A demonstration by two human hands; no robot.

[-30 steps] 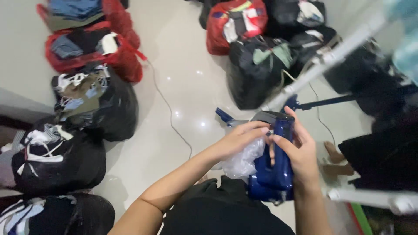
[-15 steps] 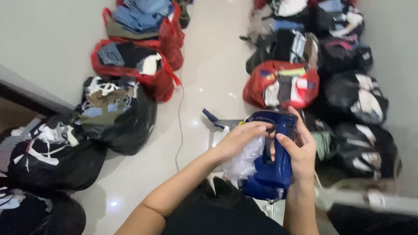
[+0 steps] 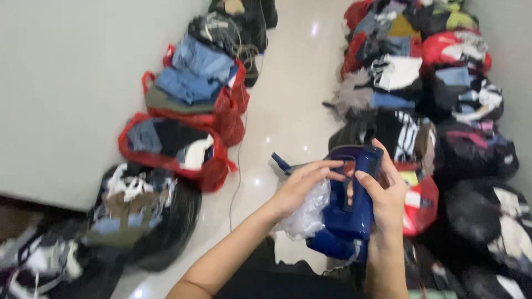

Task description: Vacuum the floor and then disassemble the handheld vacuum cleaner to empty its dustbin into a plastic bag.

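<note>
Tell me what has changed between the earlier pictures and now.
Mostly the view: the head camera has swung up along the floor, so the white rack has left the picture and more bags of clothes show. Both hands stay put: the right hand still grips the blue appliance, the left hand still rests on the clear plastic.

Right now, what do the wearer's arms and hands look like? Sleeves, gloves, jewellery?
Both forearms are bare to the frame edge: no sleeves showing. The left hand and right hand wear no gloves, and no rings, watch or bracelets show. Nails look short and unpainted. Dark clothing sits below, at the lap.
</note>
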